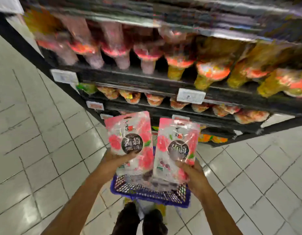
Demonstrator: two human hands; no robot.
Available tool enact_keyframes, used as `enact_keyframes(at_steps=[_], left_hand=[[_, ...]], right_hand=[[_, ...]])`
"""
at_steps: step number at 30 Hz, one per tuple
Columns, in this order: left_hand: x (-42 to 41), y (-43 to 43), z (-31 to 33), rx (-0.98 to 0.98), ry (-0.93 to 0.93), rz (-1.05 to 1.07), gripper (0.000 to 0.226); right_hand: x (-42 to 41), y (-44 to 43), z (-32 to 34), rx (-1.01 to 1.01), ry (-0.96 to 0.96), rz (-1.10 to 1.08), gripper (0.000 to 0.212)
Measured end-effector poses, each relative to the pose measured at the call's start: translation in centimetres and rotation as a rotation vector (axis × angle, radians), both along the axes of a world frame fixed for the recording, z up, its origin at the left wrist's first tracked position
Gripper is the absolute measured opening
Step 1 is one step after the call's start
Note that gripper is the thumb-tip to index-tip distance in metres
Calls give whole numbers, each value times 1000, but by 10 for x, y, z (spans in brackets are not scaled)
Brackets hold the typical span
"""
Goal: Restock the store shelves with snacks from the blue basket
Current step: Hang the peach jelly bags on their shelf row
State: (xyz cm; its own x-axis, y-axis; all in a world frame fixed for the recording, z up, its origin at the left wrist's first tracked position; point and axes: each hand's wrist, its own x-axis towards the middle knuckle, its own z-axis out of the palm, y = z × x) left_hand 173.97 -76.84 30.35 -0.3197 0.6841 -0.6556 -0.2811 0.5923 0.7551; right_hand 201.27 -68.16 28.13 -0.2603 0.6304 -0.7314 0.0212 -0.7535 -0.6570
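My left hand (118, 158) grips a pink and white snack packet (129, 133) by its lower edge, thumb across the front. My right hand (191, 173) grips a second matching snack packet (177, 143) the same way. Both packets stand upright side by side above the blue basket (146, 195), which sits on the floor in front of my feet. Dark items lie inside the basket, partly hidden by the packets. The black store shelves (146, 82) rise just beyond, blurred by motion.
Hanging pink and yellow snack bags (146, 55) fill the upper shelf rows; smaller orange bags (153, 99) line a lower row. White price tags (191, 95) sit on shelf edges. White tiled floor (36, 133) spreads left and right. My dark shoes (140, 221) are at the bottom.
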Motion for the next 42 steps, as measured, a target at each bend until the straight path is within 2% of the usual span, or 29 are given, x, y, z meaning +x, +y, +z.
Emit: enact_keyframes(at_steps=[3,8,14,16,18,21,27,31,35,42], left_hand=[[-11,9,97,145,52,43,37],[-37,11,224,359,102,148,50],[-94,15,317,587,31,138,82],[-120,17,339,637,32,111,82],[-148,19,359,696,79,92,68],[-190,23,384,761,188,92,45],[-262,34,409,801,282,21,50],[-290,42,409,803,268,-33,57],[-300,48,406,797,242,-111,42],[-308,53,400,811,183,-140,58]], right_hand=[[-12,18,90,106,106,72,63],[-49,47,216,331,302,193,64],[-108,56,325,606,309,257,57],[-130,55,353,663,299,239,56],[-155,53,379,747,254,197,58],[-197,52,415,930,148,83,47],[-265,54,457,1188,18,-62,41],[-296,60,463,1216,-17,-90,37],[-322,69,472,1194,5,-134,32],[-362,84,495,1249,-18,-194,29]])
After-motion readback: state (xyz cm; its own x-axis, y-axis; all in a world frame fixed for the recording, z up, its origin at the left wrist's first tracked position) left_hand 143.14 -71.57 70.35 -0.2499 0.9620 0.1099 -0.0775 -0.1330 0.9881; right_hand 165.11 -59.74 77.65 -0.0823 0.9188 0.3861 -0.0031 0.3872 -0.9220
